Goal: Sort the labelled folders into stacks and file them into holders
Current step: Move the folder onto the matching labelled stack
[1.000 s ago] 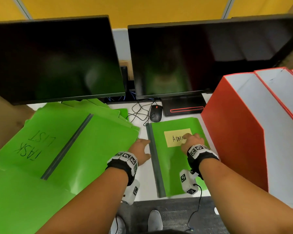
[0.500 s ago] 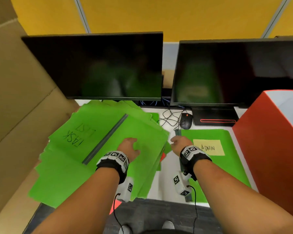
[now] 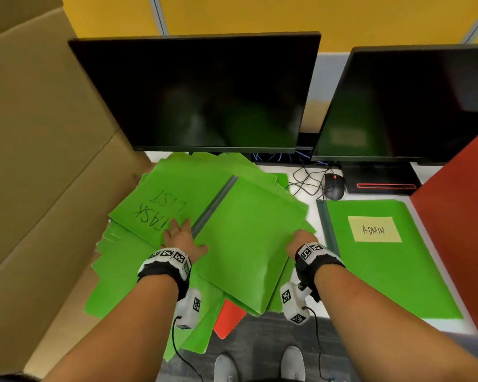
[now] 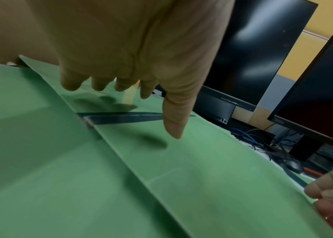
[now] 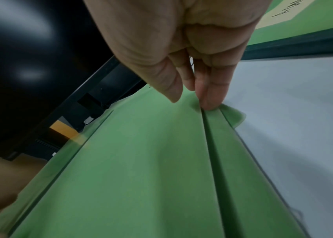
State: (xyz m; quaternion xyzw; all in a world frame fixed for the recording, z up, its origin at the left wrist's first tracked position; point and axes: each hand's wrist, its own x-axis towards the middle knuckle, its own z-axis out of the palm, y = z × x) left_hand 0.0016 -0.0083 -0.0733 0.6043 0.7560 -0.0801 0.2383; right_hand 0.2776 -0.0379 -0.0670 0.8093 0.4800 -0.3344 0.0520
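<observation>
A loose pile of green folders [image 3: 155, 274] covers the desk's left half. On top lies an open folder [image 3: 249, 244] with a dark spine and "TASK LIST" written on its left leaf. My left hand [image 3: 177, 230] is spread over that spine with straight fingers [image 4: 100, 85], at or just above the surface. My right hand [image 3: 298, 238] is at the folder's right edge: its fingertips [image 5: 210, 104] touch the edge and the thumb sits above the leaf. A separate green folder [image 3: 384, 271] with a yellow "ADMIN" label lies flat to the right. A red holder [image 3: 453, 230] stands beyond it.
Two dark monitors [image 3: 204, 92] stand at the back, with a black mouse [image 3: 334, 186] and cables between their bases. A large cardboard panel [image 3: 39, 161] walls off the left side. A red folder corner [image 3: 228, 318] pokes out under the pile.
My right hand left the ADMIN folder and moved left to the pile's right edge. My left hand slid up and left onto the TASK LIST folder. The view turned left.
</observation>
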